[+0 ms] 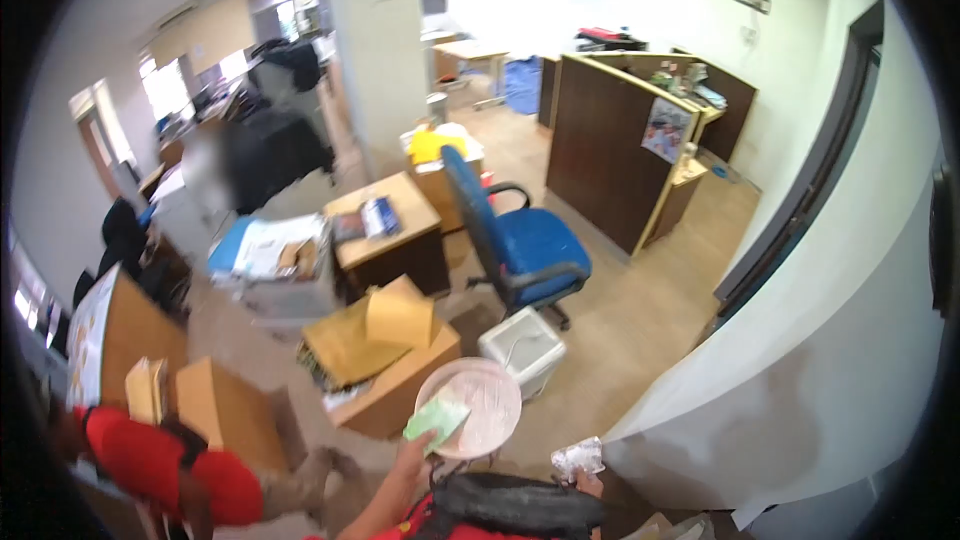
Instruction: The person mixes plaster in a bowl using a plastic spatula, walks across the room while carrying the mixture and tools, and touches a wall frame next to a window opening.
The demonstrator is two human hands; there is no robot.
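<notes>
The right hand (591,484) is pinching a crumpled silvery wrapper (577,456) by its near edge, while the left hand (417,449), nearer the pale round bin (495,395), is pinching a green sheet (437,421). That sheet is extending just ahead of the left fingers, its long axis slanting forward-right over the bin's left side; beyond, a blue chair (540,243) is standing.

Blue chair (541,243) near brown partition (603,155)
</notes>
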